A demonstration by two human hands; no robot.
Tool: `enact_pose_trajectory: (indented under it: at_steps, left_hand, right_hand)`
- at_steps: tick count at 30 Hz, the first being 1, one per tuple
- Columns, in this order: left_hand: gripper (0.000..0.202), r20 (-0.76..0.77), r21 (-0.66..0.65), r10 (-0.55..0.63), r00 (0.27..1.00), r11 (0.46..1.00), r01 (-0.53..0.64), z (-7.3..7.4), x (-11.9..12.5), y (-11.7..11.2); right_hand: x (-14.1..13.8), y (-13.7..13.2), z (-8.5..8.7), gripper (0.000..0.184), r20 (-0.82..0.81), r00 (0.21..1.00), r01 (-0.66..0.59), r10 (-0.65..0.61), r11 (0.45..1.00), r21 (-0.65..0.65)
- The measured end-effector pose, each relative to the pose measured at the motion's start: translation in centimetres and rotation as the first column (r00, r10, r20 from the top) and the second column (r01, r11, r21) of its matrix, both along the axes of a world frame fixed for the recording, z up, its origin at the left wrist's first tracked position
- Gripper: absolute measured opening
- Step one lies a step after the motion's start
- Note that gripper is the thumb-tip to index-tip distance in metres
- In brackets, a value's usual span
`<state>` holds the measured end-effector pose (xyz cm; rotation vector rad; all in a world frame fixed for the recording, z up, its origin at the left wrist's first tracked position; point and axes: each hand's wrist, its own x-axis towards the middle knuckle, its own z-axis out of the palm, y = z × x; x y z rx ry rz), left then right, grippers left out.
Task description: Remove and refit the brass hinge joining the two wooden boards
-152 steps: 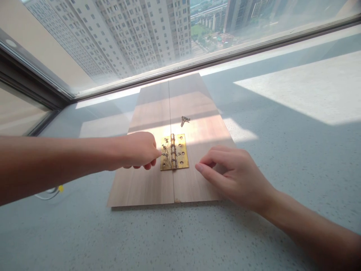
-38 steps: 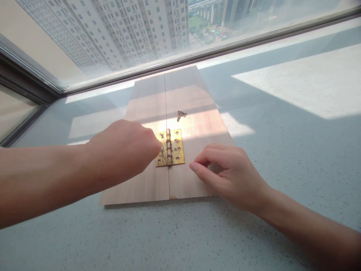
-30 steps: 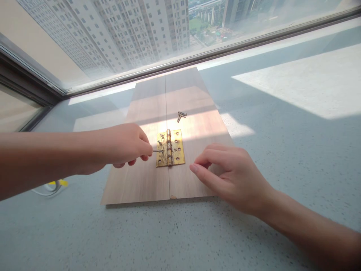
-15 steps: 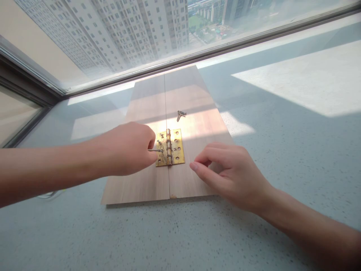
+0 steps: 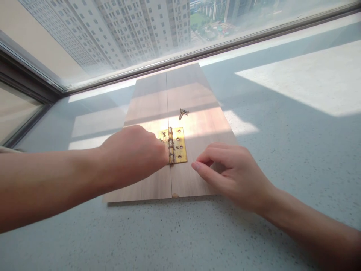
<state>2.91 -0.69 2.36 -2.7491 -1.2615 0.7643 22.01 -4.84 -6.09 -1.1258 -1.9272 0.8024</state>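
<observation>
My left hand [image 5: 141,148] is a closed fist over the left leaf of a brass hinge [image 5: 180,146]. A screwdriver's thin metal shaft showed from that fist a moment ago; now the hand hides it. The worn, stained hinge lies flat across the seam between two pale wooden boards [image 5: 152,98], its knuckle along the joint. Holes show in the right leaf; the fist covers most of the left one. Beside the hinge, my right hand [image 5: 234,175] rests on the right board, fingers curled and thumb near the forefinger, with nothing seen between them. Several loose screws [image 5: 183,113] lie beyond the hinge.
The boards lie on a speckled, pale stone sill [image 5: 141,237]. A window frame [image 5: 180,60] runs along the far side, with tall buildings beyond the glass. Bright sun patches and shadows cross the boards and the sill.
My left hand has turned and shifted right, covering the shaft and more of the hinge's left leaf. My right hand keeps its curled pose. The view has shifted slightly.
</observation>
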Motion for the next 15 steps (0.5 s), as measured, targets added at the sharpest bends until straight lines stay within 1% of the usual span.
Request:
enact_pose_trajectory:
  at_steps: [1, 2, 3, 4, 5, 6, 7, 8, 9, 10, 11, 12, 13, 15]
  left_hand:
    - [0.017, -0.05, 0.027, 0.034, 0.998, 0.999, -0.032, 0.1, -0.1, 0.1]
    - [0.017, -0.094, 0.043, 0.105, 0.99, 0.994, -0.101, 0.3, -0.2, 0.3]
    - [0.018, -0.1, 0.024, 0.211, 0.972, 0.977, -0.21, 0.4, -0.2, 0.5]
    - [0.021, -0.082, -0.026, 0.34, 0.937, 0.939, -0.343, 0.6, -0.2, 0.9]
    - [0.024, -0.065, -0.096, 0.464, 0.884, 0.878, -0.468, 0.7, -0.1, 1.3]
    - [0.026, -0.061, -0.167, 0.556, 0.829, 0.813, -0.558, 0.8, 0.1, 1.6]
    - [0.026, -0.065, -0.211, 0.602, 0.796, 0.771, -0.6, 0.9, 0.4, 1.9]
    - [0.025, -0.067, -0.212, 0.599, 0.798, 0.773, -0.598, 0.9, 0.7, 2.1]
    - [0.023, -0.07, -0.169, 0.555, 0.829, 0.812, -0.558, 0.8, 1.0, 2.1]
    - [0.021, -0.085, -0.103, 0.48, 0.873, 0.867, -0.487, 0.8, 1.3, 2.0]
    - [0.018, -0.115, -0.04, 0.388, 0.914, 0.918, -0.395, 0.6, 1.6, 1.8]
    - [0.016, -0.157, 0.015, 0.293, 0.943, 0.956, -0.294, 0.5, 1.8, 1.4]
    - [0.014, -0.196, 0.043, 0.197, 0.961, 0.98, -0.192, 0.4, 1.9, 0.9]
    - [0.019, -0.245, 0.039, 0.007, 0.97, 0.999, 0.002, 0.1, 1.6, -0.3]
  right_hand:
    - [0.0, 0.0, -0.1, 0.019, -0.002, 1.0, 0.0, 0.0, 1.0, -0.001]
    - [0.0, 0.0, -0.1, 0.019, -0.003, 1.0, -0.002, 0.002, 1.0, 0.0]
    - [0.0, 0.0, -0.1, 0.019, -0.005, 1.0, -0.003, 0.003, 1.0, 0.001]
    - [0.1, 0.0, -0.1, 0.019, -0.006, 1.0, -0.004, 0.004, 1.0, 0.002]
    - [0.1, 0.0, 0.0, 0.019, -0.006, 1.0, -0.004, 0.004, 1.0, 0.001]
    - [0.1, 0.0, 0.0, 0.02, -0.006, 1.0, -0.002, 0.002, 1.0, 0.0]
    - [0.2, -0.1, 0.1, 0.02, -0.005, 1.0, -0.002, 0.002, 1.0, -0.003]
    - [0.2, -0.1, 0.1, 0.02, -0.003, 1.0, -0.001, 0.001, 1.0, -0.004]
    - [0.2, -0.1, 0.2, 0.02, -0.002, 1.0, 0.0, 0.0, 1.0, -0.002]
    - [0.2, -0.1, 0.2, 0.02, -0.003, 1.0, 0.0, 0.0, 1.0, 0.002]
    - [0.3, -0.1, 0.2, 0.019, -0.004, 1.0, -0.002, 0.002, 1.0, 0.007]
    - [0.3, -0.1, 0.2, 0.019, -0.005, 1.0, -0.003, 0.003, 1.0, 0.012]
    - [0.2, -0.1, 0.2, 0.019, -0.004, 1.0, -0.003, 0.003, 1.0, 0.016]
    - [0.2, 0.0, 0.2, 0.019, -0.002, 1.0, -0.001, 0.001, 1.0, 0.019]
